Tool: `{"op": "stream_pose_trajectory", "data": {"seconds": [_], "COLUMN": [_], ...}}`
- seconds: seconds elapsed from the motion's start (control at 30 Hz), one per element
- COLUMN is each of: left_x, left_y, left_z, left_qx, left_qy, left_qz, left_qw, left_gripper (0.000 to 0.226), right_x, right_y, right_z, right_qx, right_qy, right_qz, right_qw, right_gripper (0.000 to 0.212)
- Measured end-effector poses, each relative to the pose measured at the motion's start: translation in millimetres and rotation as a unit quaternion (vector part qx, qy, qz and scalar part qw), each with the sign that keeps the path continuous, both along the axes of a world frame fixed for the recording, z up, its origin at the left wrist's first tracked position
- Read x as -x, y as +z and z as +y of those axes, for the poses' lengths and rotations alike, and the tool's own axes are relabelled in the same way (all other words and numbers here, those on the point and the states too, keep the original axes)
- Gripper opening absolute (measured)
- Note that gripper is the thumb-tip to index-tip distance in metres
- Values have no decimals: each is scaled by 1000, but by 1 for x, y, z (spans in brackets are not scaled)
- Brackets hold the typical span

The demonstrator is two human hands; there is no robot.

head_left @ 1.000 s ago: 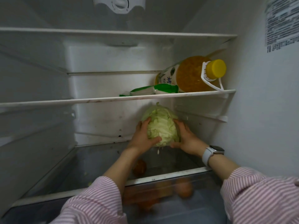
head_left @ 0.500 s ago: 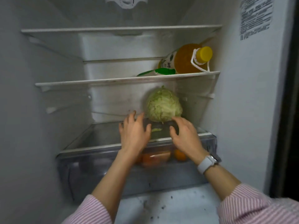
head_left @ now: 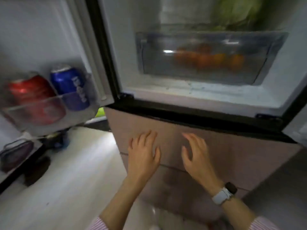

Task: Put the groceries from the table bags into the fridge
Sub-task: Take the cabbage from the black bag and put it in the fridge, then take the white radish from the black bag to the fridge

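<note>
Green blur (head_left: 235, 12), probably cropped cabbage

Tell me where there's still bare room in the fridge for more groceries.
The clear drawer looks bare on its left side; orange fruit crowds its middle and right. Above it, the cabbage fills the right, with bare room to its left. The door bin is crowded by the red can and blue can.
</note>
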State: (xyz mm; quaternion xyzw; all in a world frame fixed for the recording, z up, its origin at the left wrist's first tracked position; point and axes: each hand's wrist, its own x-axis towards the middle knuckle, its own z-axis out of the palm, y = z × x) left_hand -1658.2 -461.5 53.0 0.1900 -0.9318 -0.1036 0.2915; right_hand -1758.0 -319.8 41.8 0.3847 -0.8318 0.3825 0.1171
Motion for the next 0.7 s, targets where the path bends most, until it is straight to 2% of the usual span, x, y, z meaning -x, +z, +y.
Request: {"op": "stream_pose_trajectory", "data": {"seconds": [0.13,0.27,0.4,0.5,0.7], "left_x": [-108,-213,-323,-414,-625], "left_y": [-72,-106,-122,-132,-140], "left_z": [-6,-21,-39,-55,-89], "left_qx": [-56,-132,-190,-221,-270], "left_qy": [117,228,337,431,558], "left_qz": [-173,-264,-255,-197,-120], "left_qw": [976,928,886,852,776], "left_gripper": [40,44,46,47,44], "right_x": [-73,-144,-226,-306,-521], "right_y": [-70,-101,-112,-120,-125], "right_z": [-8,-37,-93,-148,-256], "right_qx": [-169,-252,-279,-286,-291], "right_qy": [63,158,250,334,482], "right_qz": [-102,-119,-81,-56,-38], "right_qw": [978,947,923,896,825], "right_gripper": [62,43,41,46,37]}}
